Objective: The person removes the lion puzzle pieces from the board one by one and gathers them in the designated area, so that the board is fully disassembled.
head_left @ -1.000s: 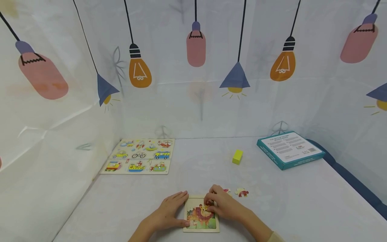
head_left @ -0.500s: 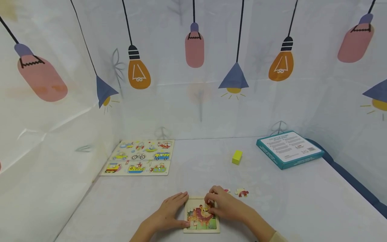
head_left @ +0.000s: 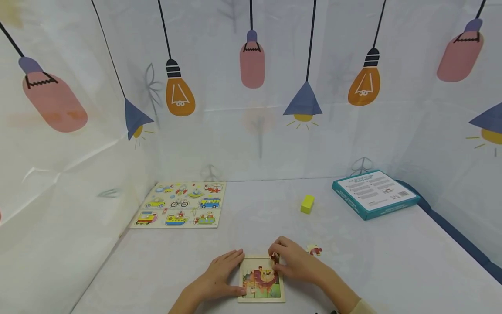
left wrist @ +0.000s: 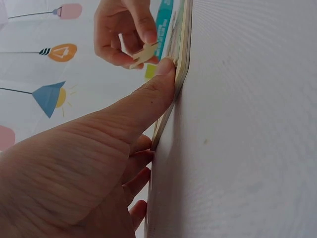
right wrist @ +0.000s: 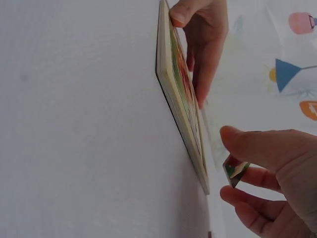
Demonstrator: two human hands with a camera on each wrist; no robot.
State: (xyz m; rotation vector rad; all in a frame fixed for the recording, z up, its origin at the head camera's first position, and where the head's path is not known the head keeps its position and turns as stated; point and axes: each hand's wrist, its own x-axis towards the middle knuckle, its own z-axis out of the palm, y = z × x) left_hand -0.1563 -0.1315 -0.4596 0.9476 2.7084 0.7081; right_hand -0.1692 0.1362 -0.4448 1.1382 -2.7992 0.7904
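Note:
A small wooden jigsaw puzzle with a lion picture lies in a pale frame near the front of the table. Along its left side rests my left hand, fingers straight, with the thumb pressing the near left corner. Above the puzzle's top right part, my right hand pinches a jigsaw piece between thumb and fingers. In the left wrist view that piece shows its bare wooden side and sits clear of the frame. One loose red-and-cream piece lies just beyond the right hand.
A peg board with vehicle pictures lies at the back left. Further right stand a yellow block and a teal-edged box. A white sheet printed with lamps encloses the table.
My right hand has lifted the piece away from the puzzle and shifted slightly up and right, uncovering the lion's face. Another loose piece beside it is now hidden. My left hand stays put.

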